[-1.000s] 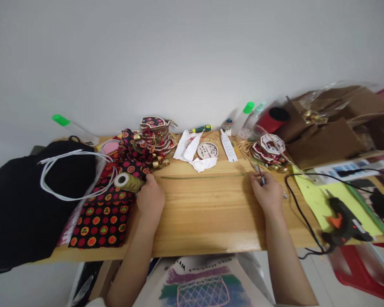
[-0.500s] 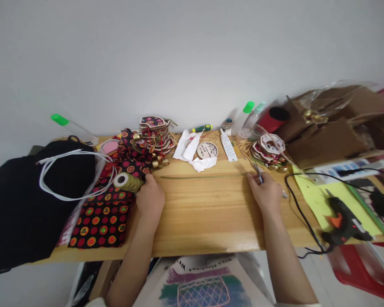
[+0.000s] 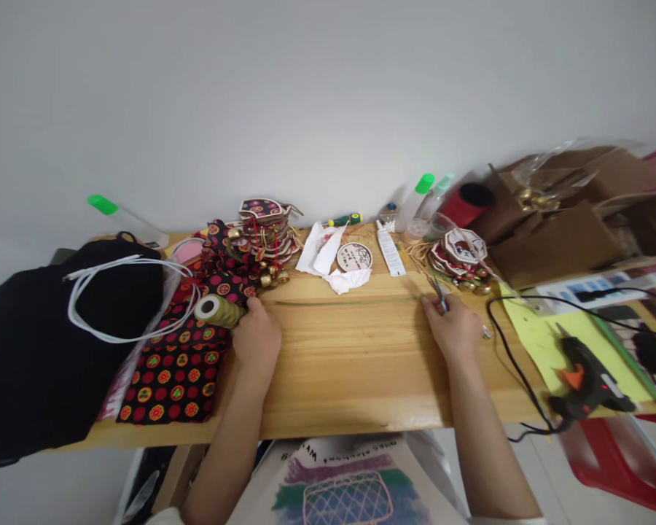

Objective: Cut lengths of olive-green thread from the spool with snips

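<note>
Thin green cord [image 3: 350,301] stretched flat across the wooden table [image 3: 355,379].
The left hand [image 3: 256,339] has its grip around an olive-green thread spool [image 3: 219,311]; the right hand [image 3: 455,329] pinches the cord's other end, small metal scissors [image 3: 442,297] in its grip.

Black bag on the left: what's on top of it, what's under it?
On the black bag lie looped white cords. Its right edge overlaps clear plastic and the patterned fabric. Whatever lies beneath the rest of the bag is covered.
</note>
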